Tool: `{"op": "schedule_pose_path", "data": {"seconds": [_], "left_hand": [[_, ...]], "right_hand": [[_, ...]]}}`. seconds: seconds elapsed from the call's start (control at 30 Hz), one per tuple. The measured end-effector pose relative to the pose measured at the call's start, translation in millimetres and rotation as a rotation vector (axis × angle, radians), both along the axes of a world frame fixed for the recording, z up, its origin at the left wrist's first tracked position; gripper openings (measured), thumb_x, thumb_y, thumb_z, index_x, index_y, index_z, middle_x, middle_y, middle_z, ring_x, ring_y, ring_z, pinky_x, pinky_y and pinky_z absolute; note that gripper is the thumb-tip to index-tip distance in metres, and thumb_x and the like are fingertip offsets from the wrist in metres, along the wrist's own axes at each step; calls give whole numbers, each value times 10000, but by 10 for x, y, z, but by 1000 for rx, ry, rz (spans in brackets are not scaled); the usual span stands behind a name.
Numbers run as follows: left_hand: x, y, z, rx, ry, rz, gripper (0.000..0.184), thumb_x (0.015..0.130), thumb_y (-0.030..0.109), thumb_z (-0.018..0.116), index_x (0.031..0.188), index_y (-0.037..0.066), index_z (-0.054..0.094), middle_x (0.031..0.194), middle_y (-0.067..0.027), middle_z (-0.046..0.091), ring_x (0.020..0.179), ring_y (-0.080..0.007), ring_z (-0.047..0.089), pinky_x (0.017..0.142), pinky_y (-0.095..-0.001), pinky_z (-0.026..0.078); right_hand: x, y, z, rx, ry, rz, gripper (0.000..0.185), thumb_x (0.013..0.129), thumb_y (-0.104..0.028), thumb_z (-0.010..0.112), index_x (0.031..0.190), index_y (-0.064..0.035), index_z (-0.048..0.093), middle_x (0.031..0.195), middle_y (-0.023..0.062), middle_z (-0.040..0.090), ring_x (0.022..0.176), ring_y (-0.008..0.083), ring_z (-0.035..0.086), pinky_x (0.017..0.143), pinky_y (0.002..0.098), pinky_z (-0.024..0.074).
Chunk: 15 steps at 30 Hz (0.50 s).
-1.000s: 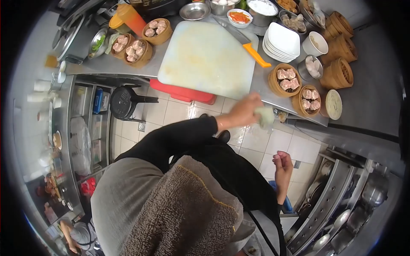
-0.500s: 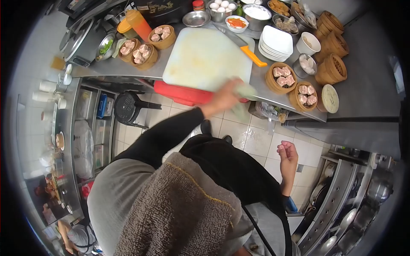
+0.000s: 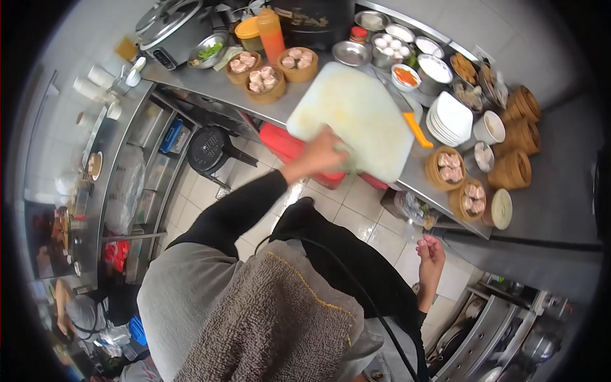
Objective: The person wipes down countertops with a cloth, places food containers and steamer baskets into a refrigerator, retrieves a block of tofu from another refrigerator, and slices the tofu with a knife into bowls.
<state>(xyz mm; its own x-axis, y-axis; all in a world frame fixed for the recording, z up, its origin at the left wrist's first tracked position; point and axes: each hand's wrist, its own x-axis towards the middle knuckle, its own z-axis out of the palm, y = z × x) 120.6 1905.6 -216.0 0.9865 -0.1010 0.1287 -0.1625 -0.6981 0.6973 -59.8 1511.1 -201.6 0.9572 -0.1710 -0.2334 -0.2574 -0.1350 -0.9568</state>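
My left hand (image 3: pixel 323 155), blurred by motion, is closed on a pale green cloth (image 3: pixel 347 156) at the front edge of the white cutting board (image 3: pixel 356 114). Part of the cloth is hidden by the hand. My right hand (image 3: pixel 431 260) hangs away from the counter on the right, fingers loosely curled and apart, with nothing visible in it. A knife with an orange handle (image 3: pixel 417 130) lies along the board's right side. Bamboo steamers of pink dumplings stand on both sides, among them a left steamer (image 3: pixel 266 95) and a right steamer (image 3: pixel 445 181).
Stacked white plates (image 3: pixel 449 121), a bowl of eggs (image 3: pixel 391 48) and stacked bamboo steamers (image 3: pixel 514 170) occupy the back and right. An orange squeeze bottle (image 3: pixel 272 37) stands at the left. Below are a red container (image 3: pixel 280 143) and a black stool (image 3: pixel 213 149).
My left hand and the cloth have moved left along the board's front edge. The view has shifted, and the counter appears turned and further right. My right hand remains low on the right.
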Motion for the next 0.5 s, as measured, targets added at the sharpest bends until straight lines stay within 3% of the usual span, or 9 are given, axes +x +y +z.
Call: {"op": "schedule_pose_path", "data": {"seconds": [0.03, 0.1, 0.13, 0.23, 0.37, 0.43, 0.5], "left_hand": [[171, 366, 139, -140, 92, 144, 361, 799, 277, 662, 1052, 26, 723, 1053, -222, 639, 1069, -371, 598, 948, -441, 485], [623, 1075, 195, -106, 84, 253, 382, 826, 291, 666, 1084, 13, 708, 1078, -224, 647, 1074, -367, 604, 957, -433, 485], [838, 1357, 79, 73, -15, 223, 385, 839, 296, 673, 1092, 7, 699, 1090, -222, 652, 1066, -368, 614, 954, -432, 488], [1255, 1661, -308, 237, 58, 207, 344, 854, 268, 677, 1092, 21, 699, 1089, -224, 652, 1039, -374, 620, 945, -427, 490], [1118, 2056, -297, -82, -303, 178, 298, 839, 144, 663, 1120, 49, 691, 1079, -204, 655, 1069, -366, 607, 964, -437, 479], [1146, 2638, -294, -24, -370, 406, 373, 821, 79, 669, 1193, 61, 650, 1183, -214, 600, 1098, -392, 585, 959, -462, 478], [1258, 3311, -352, 31, -299, 621, 485, 796, 58, 698, 1267, 107, 596, 1309, -247, 495, 1154, -435, 545, 975, -462, 473]], "right_hand": [[69, 51, 25, -17, 1, 12, 179, 962, -100, 634, 1113, -9, 607, 926, 8, 629, 838, 92, 584, 779, 249, 493], [266, 223, 3, -31, 6, 64, 208, 963, -141, 649, 1131, -27, 607, 933, 13, 646, 820, 92, 586, 758, 237, 476], [383, 326, -1, -41, 7, 91, 223, 964, -162, 656, 1140, -35, 606, 937, 16, 655, 811, 93, 587, 748, 231, 467], [935, 977, 105, -150, -62, 232, 229, 963, -157, 658, 1139, -22, 601, 943, 10, 657, 823, 75, 587, 756, 230, 468], [1805, 2166, 613, -415, -246, 400, 148, 950, -110, 663, 1051, -3, 653, 926, 37, 676, 820, 78, 598, 756, 247, 492], [2326, 2775, 542, -360, -363, 479, 128, 962, -100, 643, 1023, 12, 658, 889, 31, 664, 798, 77, 588, 743, 243, 489], [2912, 3440, 291, -160, -276, 546, 152, 968, -97, 615, 1089, -8, 640, 811, 64, 629, 776, 93, 591, 727, 245, 490]]}}
